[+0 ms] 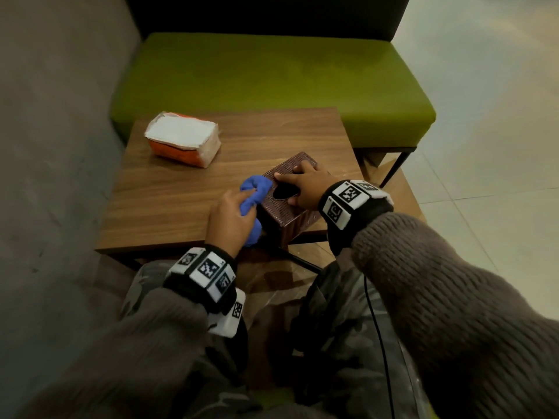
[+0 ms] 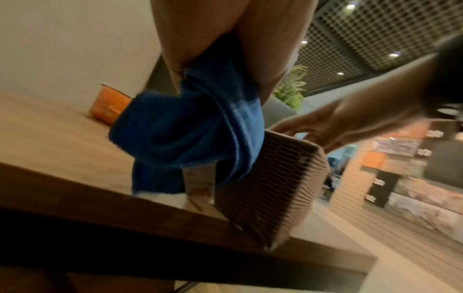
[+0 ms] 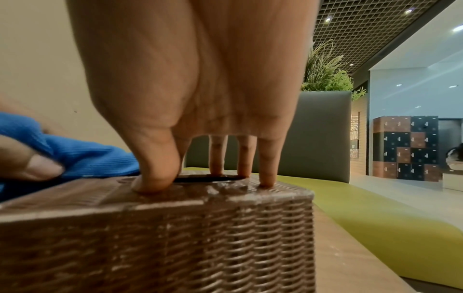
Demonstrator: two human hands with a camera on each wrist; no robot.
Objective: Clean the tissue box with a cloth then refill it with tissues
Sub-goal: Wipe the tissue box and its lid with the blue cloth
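From the head camera I see my left hand (image 1: 227,217) bunched around the blue cloth (image 1: 253,192), fingers curled into it, pressing it against the left side of the brown woven tissue box (image 1: 284,211). The box stands near the front edge of the wooden surface (image 1: 181,192). My right hand (image 1: 304,184) lies on the box's top with fingers spread around the dark oval opening — steadying, not gripping. A pack of tissues (image 1: 184,139) in orange wrapping lies at the far left of the surface, well apart from the box. A green bench seat (image 1: 272,80) stands behind.

On the left wrist camera, blurred, the cloth (image 2: 190,128) hangs from my fingers and touches the box's ribbed wall (image 2: 270,188); the orange pack (image 2: 107,108) shows behind it.

On the right wrist camera, my thumb and fingertips (image 3: 267,176) press straight down onto the box's lid (image 3: 160,200), two of them at the rim of the opening — the cloth (image 3: 82,158) rests at the lid's left edge.
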